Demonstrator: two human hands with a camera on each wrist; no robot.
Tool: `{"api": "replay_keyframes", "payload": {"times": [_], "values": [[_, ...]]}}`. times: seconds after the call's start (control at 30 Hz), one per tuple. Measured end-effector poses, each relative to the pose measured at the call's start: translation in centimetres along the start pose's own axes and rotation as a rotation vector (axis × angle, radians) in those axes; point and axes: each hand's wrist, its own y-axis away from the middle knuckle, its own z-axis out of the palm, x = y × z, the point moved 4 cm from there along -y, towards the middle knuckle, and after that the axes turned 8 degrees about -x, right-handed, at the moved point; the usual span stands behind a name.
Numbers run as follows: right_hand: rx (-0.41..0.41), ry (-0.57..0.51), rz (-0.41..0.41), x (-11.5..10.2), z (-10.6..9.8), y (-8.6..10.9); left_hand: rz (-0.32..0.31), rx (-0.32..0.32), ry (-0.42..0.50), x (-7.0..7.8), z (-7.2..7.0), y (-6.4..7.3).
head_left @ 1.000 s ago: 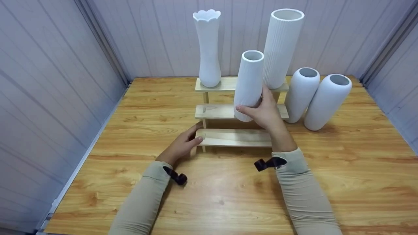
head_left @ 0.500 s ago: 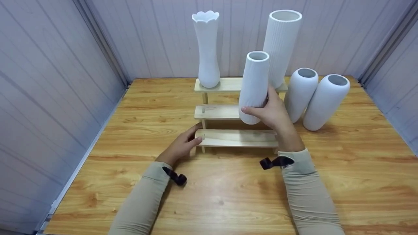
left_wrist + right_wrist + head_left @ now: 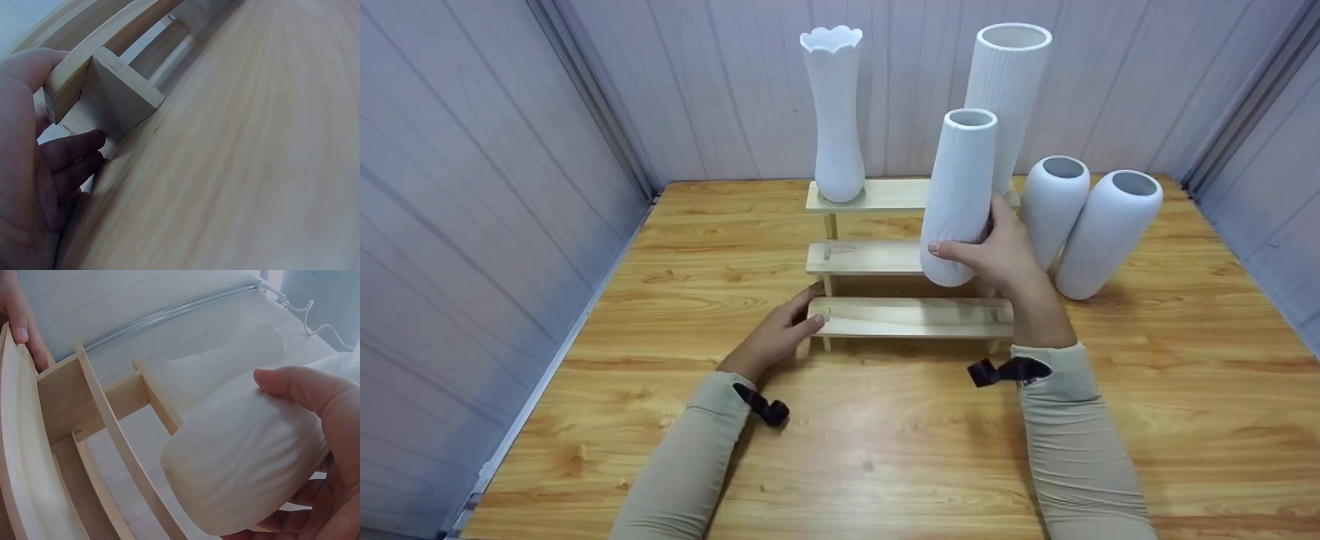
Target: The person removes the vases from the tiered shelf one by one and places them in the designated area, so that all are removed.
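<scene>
Our right hand [image 3: 1005, 251] curls round the lower part of a white vase [image 3: 960, 195], thumb in front, fingers behind; we hold it near upright before the right part of the middle shelf [image 3: 870, 256], and cannot tell whether its base touches wood; our left hand [image 3: 776, 334] grips the left end of the bottom shelf [image 3: 900, 316], thumb on top; a scalloped vase [image 3: 838, 120] stands on the top shelf [image 3: 894, 193]; a ribbed vase [image 3: 1006, 82] rises behind ours, its base hidden; 2 smooth vases [image 3: 1110, 232] stand on the table [image 3: 870, 450]; all 5 mouths face up, their depths hidden.
</scene>
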Motion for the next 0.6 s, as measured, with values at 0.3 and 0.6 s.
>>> {"api": "replay_keyframes", "payload": {"times": [0.3, 0.6], "values": [[0.004, -0.026, -0.018, -0.3, -0.5, 0.5, 0.003, 0.013, -0.025, 0.0, 0.0, -0.1], [-0.005, 0.022, -0.022, -0.5, -1.2, 0.8, -0.002, 0.005, 0.004, -0.1, 0.0, -0.1]]}}
